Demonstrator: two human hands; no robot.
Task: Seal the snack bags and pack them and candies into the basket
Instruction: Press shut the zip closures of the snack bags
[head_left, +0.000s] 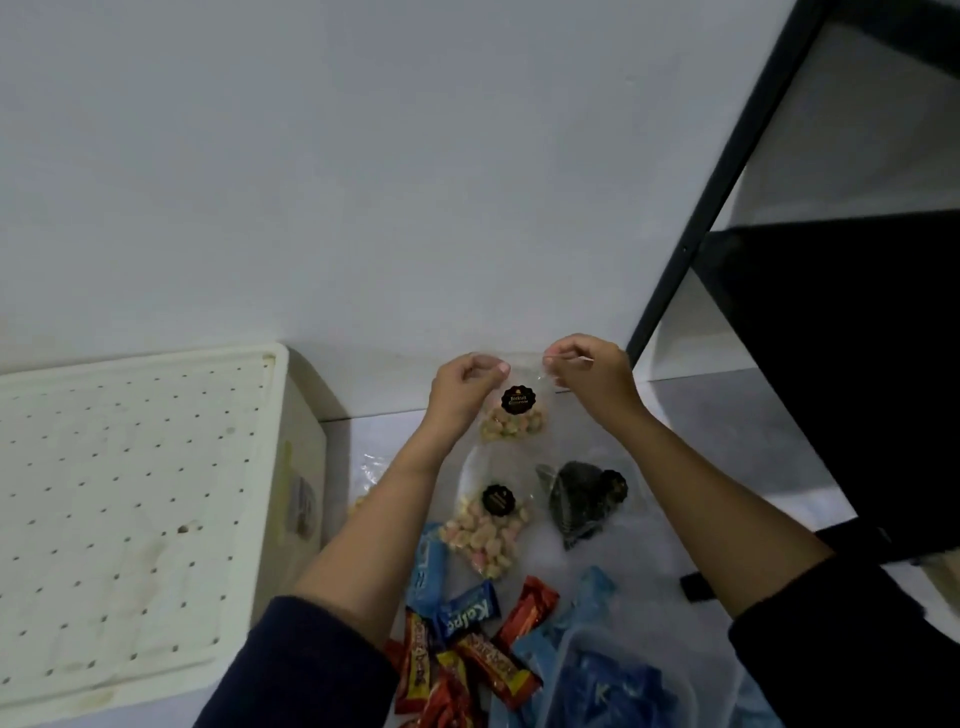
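Observation:
A clear snack bag (511, 421) with a black round label and pastel puffs hangs upright above the floor. My left hand (465, 387) pinches its top left corner and my right hand (589, 371) pinches its top right corner. Below it lie a second clear bag of pastel puffs (485, 530) and a bag of dark snacks (576, 501). Red and blue wrapped candies (467, 644) are scattered near the bottom. A translucent basket (639, 675) holding blue packets sits at the bottom right.
A white perforated box (130, 509) stands at the left. A black metal shelf frame (779, 208) rises at the right against the pale wall. Another clear bag (371, 475) peeks out behind my left forearm.

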